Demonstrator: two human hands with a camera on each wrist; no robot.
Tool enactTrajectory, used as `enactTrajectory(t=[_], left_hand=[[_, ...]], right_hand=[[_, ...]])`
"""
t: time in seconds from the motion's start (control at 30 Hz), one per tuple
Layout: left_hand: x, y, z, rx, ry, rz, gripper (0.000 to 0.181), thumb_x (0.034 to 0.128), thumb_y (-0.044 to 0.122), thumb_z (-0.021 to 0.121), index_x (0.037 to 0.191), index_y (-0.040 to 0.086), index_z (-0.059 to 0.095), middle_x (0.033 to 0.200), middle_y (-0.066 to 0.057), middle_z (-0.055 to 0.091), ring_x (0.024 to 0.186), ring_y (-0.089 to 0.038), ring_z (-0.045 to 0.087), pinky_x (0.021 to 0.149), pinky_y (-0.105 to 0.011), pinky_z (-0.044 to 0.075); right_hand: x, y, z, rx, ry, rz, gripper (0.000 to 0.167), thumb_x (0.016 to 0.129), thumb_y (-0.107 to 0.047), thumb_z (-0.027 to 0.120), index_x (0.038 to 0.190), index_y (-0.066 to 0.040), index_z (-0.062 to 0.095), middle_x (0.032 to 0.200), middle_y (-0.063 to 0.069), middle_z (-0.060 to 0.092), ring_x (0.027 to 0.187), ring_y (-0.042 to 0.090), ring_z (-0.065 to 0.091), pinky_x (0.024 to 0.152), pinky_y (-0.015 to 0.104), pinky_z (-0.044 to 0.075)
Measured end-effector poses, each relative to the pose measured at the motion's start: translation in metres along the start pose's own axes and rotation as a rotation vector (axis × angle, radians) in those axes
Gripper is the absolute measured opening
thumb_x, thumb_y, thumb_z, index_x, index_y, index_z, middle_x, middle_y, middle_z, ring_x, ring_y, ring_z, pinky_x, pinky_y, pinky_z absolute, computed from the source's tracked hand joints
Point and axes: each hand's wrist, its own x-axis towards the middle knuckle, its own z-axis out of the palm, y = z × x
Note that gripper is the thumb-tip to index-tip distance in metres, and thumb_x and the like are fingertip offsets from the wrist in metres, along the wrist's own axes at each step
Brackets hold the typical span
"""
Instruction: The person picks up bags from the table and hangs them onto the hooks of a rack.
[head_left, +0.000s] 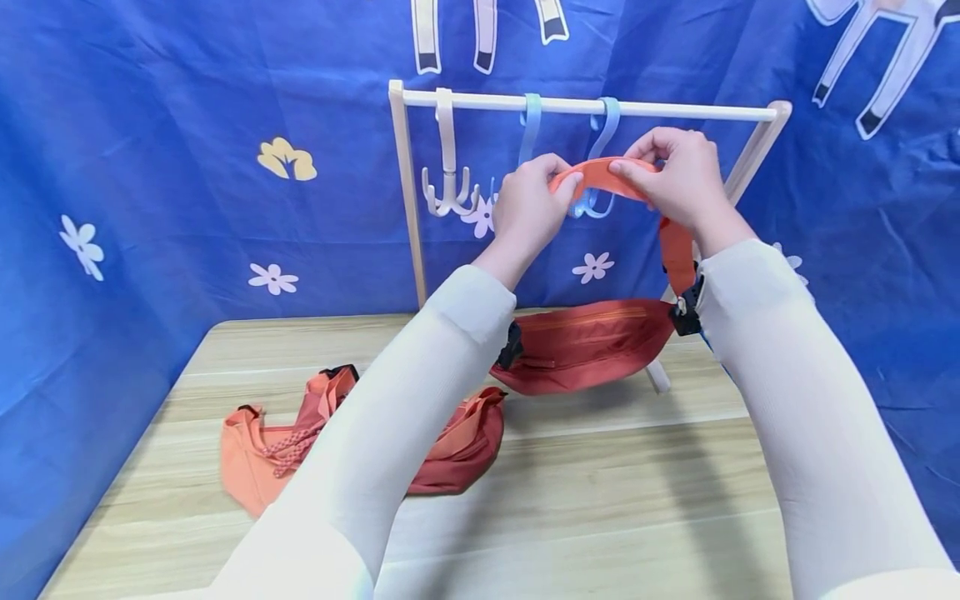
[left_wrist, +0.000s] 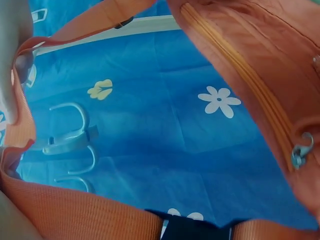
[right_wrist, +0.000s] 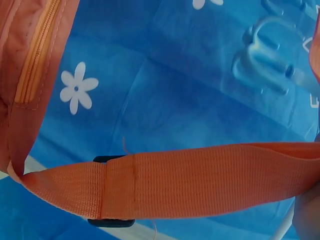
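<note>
Your counter (head_left: 615, 508) shows its left and back edges, both bordered by the blue curtain (head_left: 150, 217); your right sleeve (head_left: 795, 400) covers part of its right edge. Open room lies on the right front portion, below the red bag (head_left: 588, 346). To the left, the loose bags (head_left: 251, 467) take up space, partly hidden by your left sleeve (head_left: 375, 442). The rack (head_left: 408, 192) stands at the rear, close behind the hanging bag.

Only the head view shows the loose bags and the whole rail (head_left: 697, 110). Your left wrist view alone makes out the metal zipper pull (left_wrist: 301, 154); your right wrist view alone shows a stray thread at the strap's stitched fold.

Your left hand (head_left: 531, 204) and right hand (head_left: 678, 179) each pinch the orange strap (head_left: 600, 175) between thumb and fingers, narrowly closed. It arches between them before the blue hooks (head_left: 531, 125); contact there cannot be determined.
</note>
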Motion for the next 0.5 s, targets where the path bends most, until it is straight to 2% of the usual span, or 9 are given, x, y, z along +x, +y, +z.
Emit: enactTrajectory(t=[0.2,0.3,0.5], left_hand=[[0.001,-0.004,-0.003,0.009,0.066,-0.021,0.023,0.0952,0.035,0.057,0.103,0.016,0.068,0.08,0.001,0.061,0.072,-0.014,0.056,0.062,-0.027,0.043],[0.001,-0.006,-0.003,0.021,0.073,-0.044,0.023,0.0953,0.036,0.057,0.103,0.016,0.067,0.08,0.001,0.062,0.073,-0.014,0.056,0.064,-0.028,0.044],[-0.001,-0.01,0.0,0.044,0.072,-0.064,0.024,0.0948,0.036,0.057,0.103,0.016,0.068,0.085,0.001,0.064,0.076,-0.014,0.058,0.067,-0.029,0.045]], right_hand=[[0.001,-0.01,0.013,0.028,0.068,-0.021,0.041,0.084,-0.045,0.069,0.101,-0.007,0.069,0.081,0.004,0.062,0.065,0.013,0.054,0.06,0.024,0.043],[0.0,-0.013,0.019,0.047,0.079,-0.018,0.04,0.085,-0.043,0.068,0.1,-0.005,0.068,0.081,0.005,0.061,0.07,0.013,0.052,0.063,0.024,0.041],[-0.003,-0.013,0.028,0.051,0.063,0.04,0.041,0.086,-0.044,0.066,0.101,-0.007,0.067,0.083,0.006,0.061,0.073,0.015,0.053,0.063,0.025,0.044]])
